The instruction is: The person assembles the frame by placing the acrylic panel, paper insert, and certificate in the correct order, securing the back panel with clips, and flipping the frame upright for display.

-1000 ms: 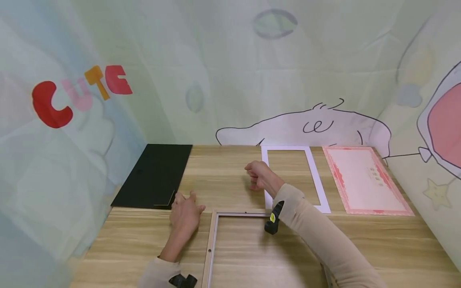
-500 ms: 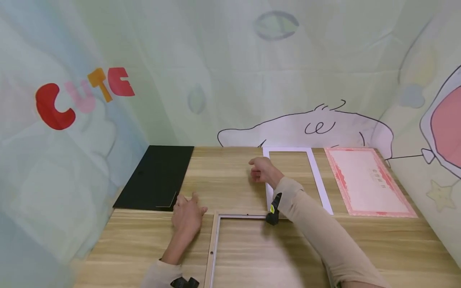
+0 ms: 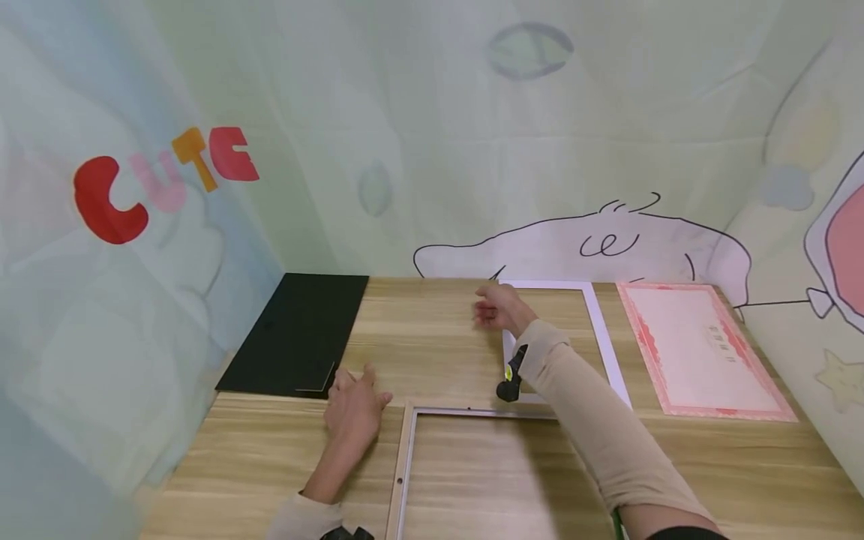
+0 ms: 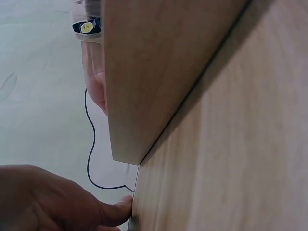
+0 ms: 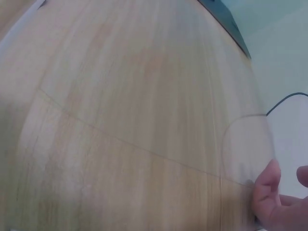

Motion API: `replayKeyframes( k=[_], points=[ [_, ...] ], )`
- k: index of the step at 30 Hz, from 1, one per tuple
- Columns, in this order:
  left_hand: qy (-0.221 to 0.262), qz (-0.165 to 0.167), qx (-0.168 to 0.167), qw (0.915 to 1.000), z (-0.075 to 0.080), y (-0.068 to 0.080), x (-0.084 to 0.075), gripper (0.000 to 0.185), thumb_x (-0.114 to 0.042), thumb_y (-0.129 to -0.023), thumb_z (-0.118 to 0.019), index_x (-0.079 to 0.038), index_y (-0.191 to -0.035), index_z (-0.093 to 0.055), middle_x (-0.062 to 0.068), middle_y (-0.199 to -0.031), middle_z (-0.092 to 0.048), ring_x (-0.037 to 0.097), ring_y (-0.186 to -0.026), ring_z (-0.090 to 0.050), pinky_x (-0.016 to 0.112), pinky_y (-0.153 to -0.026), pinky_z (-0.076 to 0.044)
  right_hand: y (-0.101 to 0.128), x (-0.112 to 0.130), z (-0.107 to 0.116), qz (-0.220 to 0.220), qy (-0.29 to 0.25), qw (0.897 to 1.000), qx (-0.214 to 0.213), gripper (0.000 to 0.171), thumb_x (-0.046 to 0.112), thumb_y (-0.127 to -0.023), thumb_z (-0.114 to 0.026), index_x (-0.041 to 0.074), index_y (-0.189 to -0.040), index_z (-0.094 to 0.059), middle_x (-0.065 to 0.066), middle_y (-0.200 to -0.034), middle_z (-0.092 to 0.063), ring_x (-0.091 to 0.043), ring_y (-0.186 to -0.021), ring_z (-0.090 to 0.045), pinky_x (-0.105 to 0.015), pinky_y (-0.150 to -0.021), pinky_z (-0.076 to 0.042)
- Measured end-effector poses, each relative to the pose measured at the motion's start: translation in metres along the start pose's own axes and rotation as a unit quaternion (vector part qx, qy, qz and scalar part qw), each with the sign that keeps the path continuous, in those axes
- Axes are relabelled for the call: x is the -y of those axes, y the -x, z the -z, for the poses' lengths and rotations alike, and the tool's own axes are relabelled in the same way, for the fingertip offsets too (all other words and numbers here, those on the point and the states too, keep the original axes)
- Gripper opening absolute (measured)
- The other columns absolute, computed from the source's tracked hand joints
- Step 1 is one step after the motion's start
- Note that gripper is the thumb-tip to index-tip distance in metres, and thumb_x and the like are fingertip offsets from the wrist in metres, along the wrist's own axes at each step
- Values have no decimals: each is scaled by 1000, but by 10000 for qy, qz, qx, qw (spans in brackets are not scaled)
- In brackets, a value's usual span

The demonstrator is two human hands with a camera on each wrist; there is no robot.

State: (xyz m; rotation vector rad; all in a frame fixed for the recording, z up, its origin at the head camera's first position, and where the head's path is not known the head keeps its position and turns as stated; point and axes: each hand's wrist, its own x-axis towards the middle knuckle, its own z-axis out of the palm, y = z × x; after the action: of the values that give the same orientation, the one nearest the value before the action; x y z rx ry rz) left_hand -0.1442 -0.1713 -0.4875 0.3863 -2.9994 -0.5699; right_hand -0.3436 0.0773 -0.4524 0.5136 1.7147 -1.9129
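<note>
Near the black backing board [image 3: 286,330], my left hand [image 3: 354,412] touches the table with its fingers spread beside the board's near right corner. Its thumb meets the edge of the wood-patterned surface in the left wrist view. Farther off, my right hand [image 3: 502,306] is at the left side of a white mat border [image 3: 610,356], some fingers bent under. In the right wrist view its fingertips touch the surface; whether they pinch anything cannot be told. A faint reflected line there suggests a clear glossy sheet [image 5: 240,149] between the hands, though its outline is hard to see.
An open wooden picture frame [image 3: 403,472] lies at the front, its right part hidden by my right arm. At the right is a pink-bordered certificate [image 3: 702,349]. The wood-grain table [image 3: 729,472] ends against a printed cloth backdrop [image 3: 324,150].
My right hand has moved a little farther away along the mat's left side. My left hand has hardly moved. The head view has shifted slightly; the flat pieces lie as before.
</note>
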Motion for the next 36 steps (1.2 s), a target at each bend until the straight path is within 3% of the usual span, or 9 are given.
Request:
replayKeyframes(
  k=[6,12,16,26,28,32,36],
  points=[
    [-22,-33,13,10000,2,1,1,64,-34,-91,-74,-11,-146,-52,26,-115,-46,47,-100,-56,52,-64,-50,-3,-2,-4,-62,-250,9996,151,27,12,-102,-51,2,-126,-49,-5,-75,-61,-15,-62,-60,-30,-66,-57],
    [-17,4,22,10000,4,1,2,63,-33,-91,-74,-11,-146,-52,25,-114,-46,46,-100,-55,52,-65,-50,-8,-4,-7,-51,-378,9988,318,39,15,-103,-50,-1,-138,-46,-6,-82,-63,-15,-68,-60,-27,-63,-54],
    [-28,10,-15,10000,6,1,2,62,-32,-91,-74,-11,-145,-53,24,-113,-46,45,-99,-55,50,-63,-50,-10,-4,-8,-49,-404,9985,369,38,16,-103,-50,-1,-138,-46,-7,-86,-62,-15,-70,-60,-26,-62,-53],
    [4,-17,-7,10000,4,-1,2,63,-32,-91,-74,-11,-146,-52,26,-114,-45,47,-98,-55,50,-58,-50,-15,-3,-12,70,-286,9990,333,11,12,-102,-51,9,-112,-50,-8,-89,-62,-13,-67,-60,-24,-60,-57],
    [7,-10,-6,10000,3,-1,2,63,-32,-91,-74,-11,-146,-51,27,-115,-45,47,-99,-55,51,-58,-50,-16,-3,-11,104,-248,9990,344,19,12,-101,-51,7,-120,-50,-8,-87,-62,-13,-66,-60,-23,-58,-56],
    [-19,35,35,10000,2,-1,2,64,-33,-91,-74,-12,-146,-51,26,-115,-45,47,-100,-55,50,-58,-50,-16,-3,-7,177,45,9993,338,54,10,-102,-49,13,-153,-34,-7,-79,-62,-12,-61,-59,-22,-54,-54],
    [-36,84,87,9999,1,1,1,64,-34,-91,-74,-14,-147,-51,26,-117,-46,47,-103,-55,50,-59,-51,-17,-2,-6,347,471,9977,351,67,8,-103,-47,22,-162,-18,-6,-69,-61,-11,-52,-56,-21,-48,-49]
  ],
)
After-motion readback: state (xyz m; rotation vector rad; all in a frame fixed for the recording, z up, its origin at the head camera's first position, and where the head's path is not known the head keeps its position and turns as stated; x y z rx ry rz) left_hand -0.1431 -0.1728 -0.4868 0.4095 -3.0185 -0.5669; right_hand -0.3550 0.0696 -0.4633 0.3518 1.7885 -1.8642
